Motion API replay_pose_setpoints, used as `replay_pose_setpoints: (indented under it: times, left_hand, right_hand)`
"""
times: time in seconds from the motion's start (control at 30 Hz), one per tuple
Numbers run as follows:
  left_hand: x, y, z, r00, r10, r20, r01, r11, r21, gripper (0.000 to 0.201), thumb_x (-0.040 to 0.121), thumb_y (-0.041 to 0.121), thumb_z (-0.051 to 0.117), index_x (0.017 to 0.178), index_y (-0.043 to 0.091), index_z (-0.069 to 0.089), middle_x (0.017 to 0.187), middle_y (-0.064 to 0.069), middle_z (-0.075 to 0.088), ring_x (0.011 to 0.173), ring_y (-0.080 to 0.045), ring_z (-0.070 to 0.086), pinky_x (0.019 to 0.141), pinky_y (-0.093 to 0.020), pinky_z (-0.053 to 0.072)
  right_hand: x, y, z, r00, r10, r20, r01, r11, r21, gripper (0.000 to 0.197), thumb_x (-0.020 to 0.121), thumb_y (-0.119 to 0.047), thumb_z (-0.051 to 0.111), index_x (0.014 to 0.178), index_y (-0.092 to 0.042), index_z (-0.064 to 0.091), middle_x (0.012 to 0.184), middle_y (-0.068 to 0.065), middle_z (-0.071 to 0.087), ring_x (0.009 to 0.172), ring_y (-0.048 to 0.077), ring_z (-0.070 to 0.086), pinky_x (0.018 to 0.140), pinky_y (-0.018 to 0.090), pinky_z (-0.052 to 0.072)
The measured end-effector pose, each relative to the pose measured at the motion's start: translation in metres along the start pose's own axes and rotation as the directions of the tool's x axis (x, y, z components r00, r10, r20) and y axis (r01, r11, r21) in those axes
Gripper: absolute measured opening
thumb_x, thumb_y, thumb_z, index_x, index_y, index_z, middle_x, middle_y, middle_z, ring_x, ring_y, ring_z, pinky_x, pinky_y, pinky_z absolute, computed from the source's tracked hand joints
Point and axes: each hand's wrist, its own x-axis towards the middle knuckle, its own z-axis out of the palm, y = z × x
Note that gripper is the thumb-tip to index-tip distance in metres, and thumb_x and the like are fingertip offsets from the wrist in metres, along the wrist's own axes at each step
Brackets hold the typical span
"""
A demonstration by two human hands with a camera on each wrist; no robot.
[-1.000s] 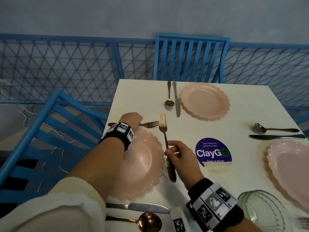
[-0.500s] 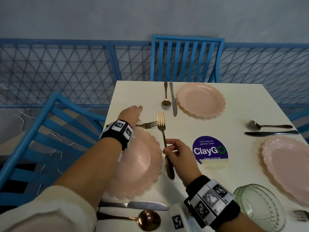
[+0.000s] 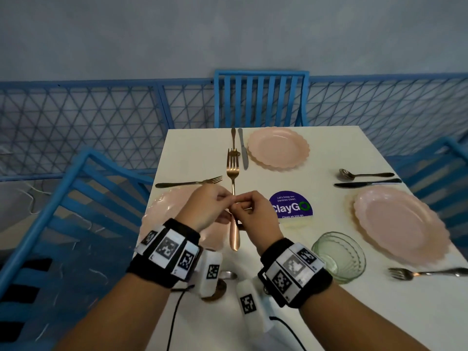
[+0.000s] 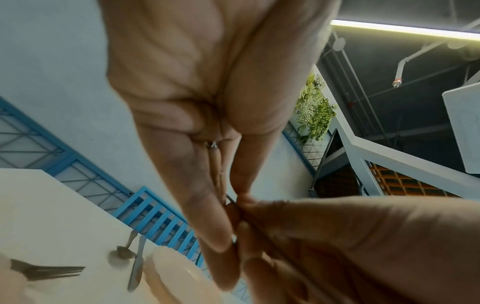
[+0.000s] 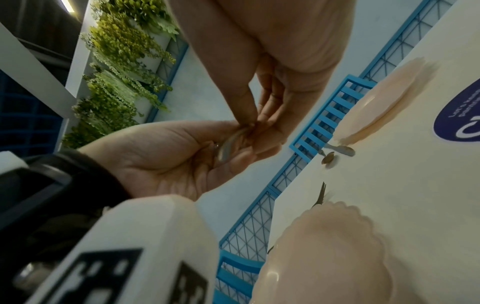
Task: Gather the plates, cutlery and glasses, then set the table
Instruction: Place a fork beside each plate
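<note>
Both hands meet over the table's left side on one gold fork (image 3: 233, 171). The fork points away from me, its tines over the far spoon (image 3: 233, 138). My left hand (image 3: 222, 201) pinches its shaft, and my right hand (image 3: 243, 206) pinches it just beside. The fork's handle end (image 3: 234, 239) hangs below them. In the right wrist view the fork's handle (image 5: 228, 148) lies in the left hand's fingers, under the right hand (image 5: 253, 121). A pink plate (image 3: 162, 216) lies under my left wrist, with a second fork (image 3: 188, 183) beyond it.
A far pink plate (image 3: 278, 148) has a knife (image 3: 243, 151) beside it. At the right lie a pink plate (image 3: 397, 224), spoon (image 3: 359, 175), knife (image 3: 367, 184) and fork (image 3: 425, 273). A green glass bowl (image 3: 339, 257) stands near me, beside a purple sticker (image 3: 291, 205). Blue chairs (image 3: 260, 100) surround the table.
My left hand has left the fork lying by the near plate and come across to the fork in my right hand. Both hands now hold that fork, raised over the table.
</note>
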Motion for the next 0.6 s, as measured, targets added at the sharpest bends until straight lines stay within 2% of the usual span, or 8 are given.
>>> replay_pose_setpoints:
  times: [0.07, 0.17, 0.23, 0.3, 0.37, 0.43, 0.5, 0.6]
  left_hand:
    - [-0.010, 0.004, 0.011, 0.999, 0.016, -0.045, -0.015, 1.000, 0.020, 0.020, 0.094, 0.016, 0.051, 0.100, 0.004, 0.066, 0.077, -0.006, 0.068, 0.066, -0.015, 0.067, 0.059, -0.019, 0.058]
    - [-0.022, 0.013, 0.029, 0.994, 0.071, -0.089, -0.067, 0.997, 0.045, 0.019, 0.094, 0.013, 0.052, 0.098, -0.001, 0.064, 0.072, -0.005, 0.065, 0.059, -0.010, 0.065, 0.051, -0.011, 0.054]
    - [-0.028, 0.022, 0.041, 0.988, 0.104, -0.110, -0.100, 0.994, 0.039, 0.017, 0.093, 0.010, 0.052, 0.094, -0.002, 0.063, 0.068, -0.005, 0.065, 0.050, -0.003, 0.064, 0.049, -0.010, 0.052]
    - [-0.033, 0.032, 0.053, 0.985, 0.127, -0.119, -0.121, 0.991, 0.057, 0.013, 0.093, 0.008, 0.052, 0.092, 0.000, 0.062, 0.067, -0.007, 0.066, 0.049, -0.004, 0.065, 0.053, -0.016, 0.055]
    - [-0.034, 0.041, 0.068, 0.977, 0.183, -0.110, -0.153, 0.960, 0.235, 0.014, 0.092, 0.011, 0.052, 0.089, 0.006, 0.065, 0.068, -0.003, 0.069, 0.059, -0.015, 0.068, 0.064, -0.026, 0.056]
    - [-0.035, 0.052, 0.085, 0.963, 0.259, -0.078, -0.191, 0.856, 0.480, 0.017, 0.092, 0.016, 0.051, 0.089, 0.011, 0.068, 0.075, -0.002, 0.073, 0.071, -0.020, 0.068, 0.070, -0.031, 0.053]
    - [-0.035, 0.064, 0.104, 0.941, 0.331, -0.069, -0.208, 0.729, 0.652, 0.022, 0.093, 0.021, 0.048, 0.099, 0.015, 0.069, 0.087, -0.003, 0.074, 0.084, -0.022, 0.067, 0.068, -0.032, 0.049]
    - [-0.033, 0.083, 0.130, 0.913, 0.401, -0.077, -0.198, 0.598, 0.777, 0.027, 0.096, 0.027, 0.044, 0.109, 0.020, 0.067, 0.096, -0.004, 0.072, 0.091, -0.024, 0.064, 0.063, -0.028, 0.037]
  right_hand:
    - [-0.012, -0.002, -0.011, 1.000, -0.010, 0.018, 0.010, 1.000, 0.015, 0.009, 0.085, -0.003, 0.061, 0.087, -0.010, 0.056, 0.074, 0.002, 0.056, 0.077, 0.024, 0.064, 0.070, 0.040, 0.060]
    - [-0.025, -0.004, -0.033, 0.996, -0.068, 0.061, 0.068, 0.998, -0.001, 0.015, 0.085, -0.004, 0.062, 0.079, -0.013, 0.053, 0.071, 0.003, 0.058, 0.070, 0.020, 0.063, 0.060, 0.023, 0.057]
    - [-0.032, -0.006, -0.053, 0.982, -0.178, 0.069, 0.187, 0.972, -0.144, 0.014, 0.083, -0.009, 0.066, 0.079, -0.015, 0.054, 0.072, 0.000, 0.058, 0.065, 0.014, 0.058, 0.062, 0.013, 0.049]
    - [-0.037, -0.010, -0.075, 0.934, -0.351, 0.066, 0.352, 0.869, -0.349, 0.010, 0.080, -0.013, 0.069, 0.081, -0.014, 0.059, 0.076, -0.004, 0.055, 0.062, 0.010, 0.051, 0.061, 0.009, 0.040]
    - [-0.040, -0.018, -0.099, 0.862, -0.497, 0.100, 0.480, 0.739, -0.472, 0.012, 0.080, -0.011, 0.068, 0.091, -0.009, 0.065, 0.086, -0.001, 0.055, 0.067, 0.014, 0.053, 0.065, 0.011, 0.041]
    - [-0.037, -0.025, -0.123, 0.788, -0.594, 0.159, 0.561, 0.588, -0.583, 0.019, 0.076, -0.005, 0.068, 0.095, -0.008, 0.069, 0.092, 0.006, 0.063, 0.074, 0.022, 0.060, 0.068, 0.028, 0.048]
    - [-0.029, -0.029, -0.145, 0.743, -0.619, 0.254, 0.580, 0.407, -0.706, 0.019, 0.070, -0.005, 0.073, 0.089, -0.010, 0.073, 0.087, 0.008, 0.068, 0.075, 0.029, 0.064, 0.068, 0.033, 0.047]
    - [-0.019, -0.032, -0.173, 0.756, -0.537, 0.376, 0.566, 0.246, -0.787, 0.009, 0.073, -0.006, 0.072, 0.080, -0.011, 0.073, 0.080, 0.009, 0.068, 0.074, 0.032, 0.064, 0.071, 0.033, 0.041]
